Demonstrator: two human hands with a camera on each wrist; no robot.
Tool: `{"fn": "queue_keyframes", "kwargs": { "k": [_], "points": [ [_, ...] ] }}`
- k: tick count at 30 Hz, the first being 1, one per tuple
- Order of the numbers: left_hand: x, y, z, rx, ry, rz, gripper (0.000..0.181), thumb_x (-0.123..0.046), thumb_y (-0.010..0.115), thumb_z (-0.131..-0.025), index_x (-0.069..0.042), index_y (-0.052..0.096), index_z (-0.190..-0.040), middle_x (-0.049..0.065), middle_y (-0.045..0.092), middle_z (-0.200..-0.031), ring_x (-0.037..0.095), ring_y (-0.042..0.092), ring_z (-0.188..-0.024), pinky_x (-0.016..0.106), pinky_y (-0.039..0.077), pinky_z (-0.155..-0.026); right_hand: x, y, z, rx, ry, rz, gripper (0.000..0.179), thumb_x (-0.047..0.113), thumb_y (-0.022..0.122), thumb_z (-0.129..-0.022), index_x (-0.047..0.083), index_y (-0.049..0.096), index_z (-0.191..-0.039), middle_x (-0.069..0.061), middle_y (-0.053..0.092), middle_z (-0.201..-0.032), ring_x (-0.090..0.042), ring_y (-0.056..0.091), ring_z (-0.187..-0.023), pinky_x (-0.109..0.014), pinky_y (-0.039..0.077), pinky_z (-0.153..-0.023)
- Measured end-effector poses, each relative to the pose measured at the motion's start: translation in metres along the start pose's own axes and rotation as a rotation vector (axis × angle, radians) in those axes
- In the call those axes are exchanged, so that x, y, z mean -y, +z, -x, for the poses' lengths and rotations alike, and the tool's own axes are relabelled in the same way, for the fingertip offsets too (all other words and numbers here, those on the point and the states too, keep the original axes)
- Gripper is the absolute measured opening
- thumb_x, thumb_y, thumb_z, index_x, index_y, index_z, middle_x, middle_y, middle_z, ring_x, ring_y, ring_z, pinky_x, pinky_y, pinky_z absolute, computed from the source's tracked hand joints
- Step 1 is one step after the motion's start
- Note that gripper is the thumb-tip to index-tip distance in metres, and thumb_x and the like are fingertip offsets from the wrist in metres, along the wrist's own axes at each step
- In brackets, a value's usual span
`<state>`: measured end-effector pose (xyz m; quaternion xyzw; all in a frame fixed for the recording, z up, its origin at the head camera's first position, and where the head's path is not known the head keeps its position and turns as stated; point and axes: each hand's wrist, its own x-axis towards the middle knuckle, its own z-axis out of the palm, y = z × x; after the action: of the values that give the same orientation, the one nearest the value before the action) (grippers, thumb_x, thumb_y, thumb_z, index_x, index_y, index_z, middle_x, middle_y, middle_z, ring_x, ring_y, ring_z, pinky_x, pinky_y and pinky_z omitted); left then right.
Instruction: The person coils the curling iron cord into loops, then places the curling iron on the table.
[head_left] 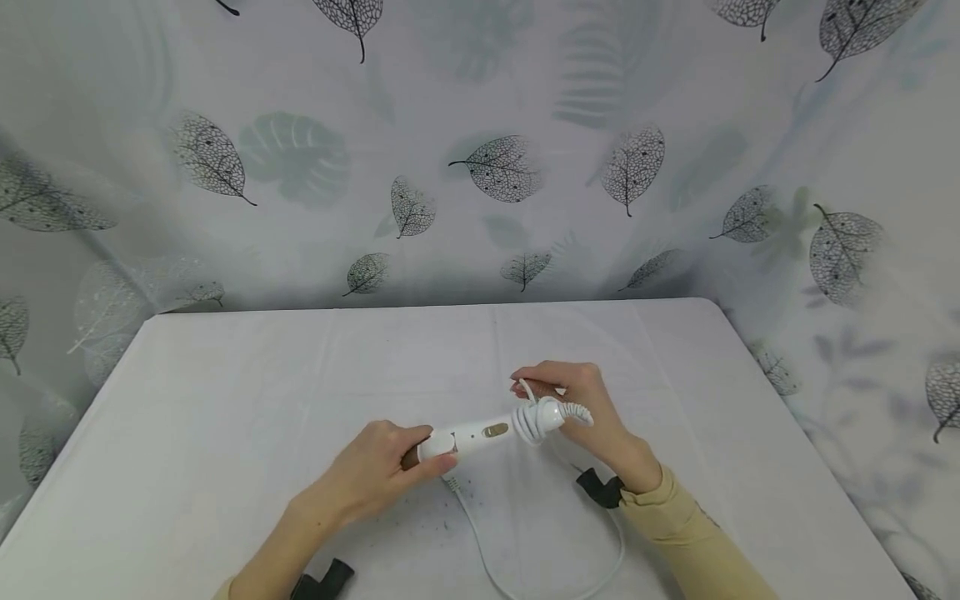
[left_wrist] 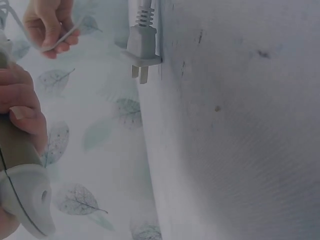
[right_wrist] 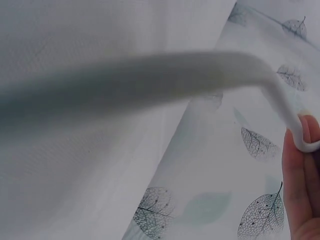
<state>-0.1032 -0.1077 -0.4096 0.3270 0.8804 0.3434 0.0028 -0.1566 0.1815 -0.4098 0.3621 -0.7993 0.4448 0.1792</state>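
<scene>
A white curling iron point(head_left: 476, 435) is held above the table, cord coils wrapped round its right end. My left hand point(head_left: 375, 462) grips its left part; the left wrist view shows fingers round a brown barrel point(left_wrist: 17, 145) beside a white lever-like piece point(left_wrist: 32, 195). My right hand point(head_left: 581, 396), beyond the coiled end, pinches the white power cord point(head_left: 480, 533) between thumb and fingers. In the right wrist view the cord point(right_wrist: 282, 100) bends over the fingers point(right_wrist: 297, 185). A two-pin plug point(left_wrist: 142, 47) hangs from the cord below the iron.
A white cloth covers the table point(head_left: 225, 400), with small dark specks point(head_left: 442, 525) near the front middle. Behind it hangs a leaf-patterned curtain point(head_left: 300, 233). Black wrist-worn pieces point(head_left: 600, 487) sit by both wrists. The loose cord loops toward the front edge.
</scene>
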Motion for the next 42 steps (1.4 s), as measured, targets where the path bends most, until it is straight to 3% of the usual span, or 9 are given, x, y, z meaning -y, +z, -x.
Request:
{"fn": "queue_keyframes", "kwargs": {
  "k": [3, 9, 14, 23, 27, 32, 36, 42],
  "points": [
    [-0.001, 0.002, 0.001, 0.028, 0.033, 0.005, 0.040, -0.046, 0.061, -0.098, -0.022, 0.046, -0.070, -0.019, 0.024, -0.055, -0.007, 0.023, -0.049, 0.014, 0.023, -0.047, 0.003, 0.001, -0.002, -0.003, -0.045, 0.016, 0.024, -0.017, 0.070, -0.082, -0.001, 0.075, -0.099, -0.008, 0.075, -0.086, -0.019, 0.072, -0.075, -0.018, 0.054, -0.070],
    [-0.001, 0.001, 0.002, 0.047, 0.046, -0.011, 0.041, -0.049, 0.060, -0.098, -0.023, 0.046, -0.070, -0.020, 0.025, -0.055, -0.008, 0.024, -0.048, 0.014, 0.024, -0.047, 0.005, -0.003, -0.006, -0.099, -0.124, 0.136, 0.030, -0.022, 0.070, -0.077, 0.002, 0.073, -0.093, -0.004, 0.073, -0.081, -0.016, 0.069, -0.070, -0.019, 0.052, -0.066],
    [-0.001, 0.000, 0.003, 0.060, 0.065, -0.039, 0.040, -0.050, 0.060, -0.097, -0.024, 0.049, -0.070, -0.021, 0.026, -0.055, -0.010, 0.023, -0.047, 0.012, 0.023, -0.045, 0.004, -0.005, -0.007, -0.106, -0.142, 0.143, 0.028, -0.021, 0.071, -0.077, 0.004, 0.071, -0.090, -0.003, 0.071, -0.079, -0.014, 0.065, -0.069, -0.018, 0.049, -0.065],
    [-0.001, -0.004, 0.004, 0.053, 0.039, -0.106, 0.045, -0.057, 0.059, -0.095, -0.024, 0.046, -0.069, -0.020, 0.022, -0.056, -0.007, 0.020, -0.049, 0.014, 0.021, -0.047, -0.001, -0.009, -0.004, -0.069, -0.105, 0.142, 0.041, -0.030, 0.062, -0.077, 0.007, 0.072, -0.093, -0.001, 0.069, -0.086, -0.015, 0.063, -0.072, -0.018, 0.048, -0.067],
    [-0.001, -0.004, 0.004, 0.063, 0.023, -0.125, 0.047, -0.059, 0.058, -0.094, -0.024, 0.043, -0.067, -0.019, 0.021, -0.055, -0.007, 0.020, -0.050, 0.015, 0.021, -0.048, -0.003, -0.012, -0.001, -0.033, -0.016, 0.127, 0.029, -0.019, 0.070, -0.080, 0.006, 0.073, -0.094, -0.001, 0.071, -0.085, -0.012, 0.064, -0.072, -0.015, 0.048, -0.069],
    [-0.002, -0.005, 0.005, 0.067, 0.020, -0.151, 0.048, -0.061, 0.058, -0.094, -0.024, 0.042, -0.067, -0.019, 0.022, -0.055, -0.006, 0.021, -0.050, 0.015, 0.021, -0.048, -0.004, -0.014, 0.000, -0.020, 0.045, 0.140, 0.016, -0.007, 0.079, -0.078, 0.003, 0.074, -0.090, -0.001, 0.071, -0.078, -0.008, 0.062, -0.063, -0.014, 0.048, -0.062],
    [-0.004, -0.004, 0.004, 0.064, 0.044, -0.217, 0.050, -0.062, 0.059, -0.093, -0.024, 0.041, -0.066, -0.019, 0.021, -0.055, -0.006, 0.020, -0.050, 0.015, 0.018, -0.047, -0.004, -0.013, 0.000, -0.010, 0.040, 0.165, 0.015, -0.003, 0.082, -0.075, 0.004, 0.075, -0.086, 0.000, 0.072, -0.075, -0.006, 0.062, -0.060, -0.015, 0.048, -0.058],
    [-0.008, -0.002, 0.003, 0.067, 0.062, -0.302, 0.053, -0.067, 0.055, -0.092, -0.024, 0.040, -0.065, -0.019, 0.021, -0.053, -0.005, 0.020, -0.047, 0.016, 0.018, -0.046, -0.002, -0.009, 0.000, -0.026, -0.036, 0.227, 0.015, 0.000, 0.084, -0.074, 0.004, 0.077, -0.086, 0.000, 0.072, -0.074, -0.003, 0.061, -0.057, -0.015, 0.046, -0.055]
  ]
}}
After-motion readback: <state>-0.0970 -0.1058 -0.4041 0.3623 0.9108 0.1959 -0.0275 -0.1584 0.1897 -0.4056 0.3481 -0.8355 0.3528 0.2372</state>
